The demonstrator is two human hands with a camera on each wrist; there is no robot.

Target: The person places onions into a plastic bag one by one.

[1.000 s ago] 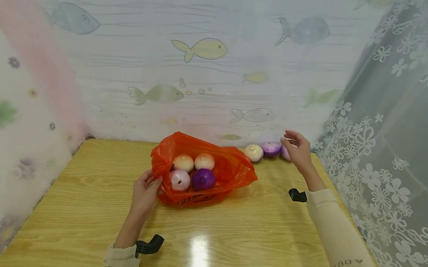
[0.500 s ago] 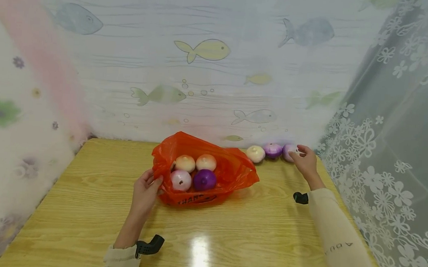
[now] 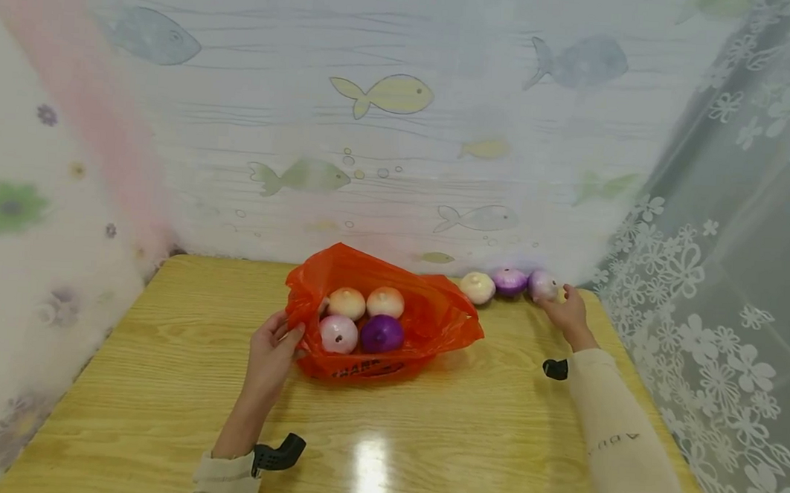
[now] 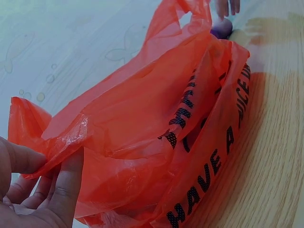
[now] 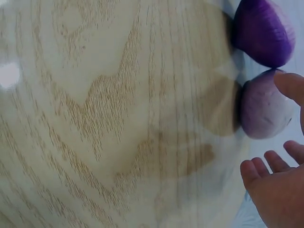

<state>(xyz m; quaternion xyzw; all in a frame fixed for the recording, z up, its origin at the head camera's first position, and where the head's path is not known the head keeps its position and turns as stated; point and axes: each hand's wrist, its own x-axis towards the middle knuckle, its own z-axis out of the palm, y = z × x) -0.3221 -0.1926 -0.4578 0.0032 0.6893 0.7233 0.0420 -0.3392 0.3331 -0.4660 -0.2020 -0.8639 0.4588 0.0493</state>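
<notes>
My left hand point(image 3: 271, 353) pinches the left rim of a red-orange plastic bag point(image 3: 441, 325) between thumb and fingers. The bag lies on its side with its mouth spread toward me. Inside sit two pale yellow onions point(image 3: 346, 303), a light pink onion point(image 3: 339, 334) and a dark purple onion point(image 3: 381, 334). At the back right, my right hand point(image 3: 569, 315) is around a pale purple onion point(image 3: 542, 285). In the right wrist view its thumb overlaps that onion point(image 5: 266, 107), while the bent fingers point(image 5: 277, 161) stand apart from it.
Left of the pale purple onion, a purple onion point(image 3: 510, 281) and a cream onion point(image 3: 478, 288) line the back edge of the wooden table point(image 3: 458, 443). A fish-print curtain point(image 3: 399, 165) hangs right behind. Lace curtain point(image 3: 718, 353) borders the right side.
My right hand has come down from above the row to the pale purple onion at its right end. The left hand keeps its hold on the bag. The head view has shifted slightly.
</notes>
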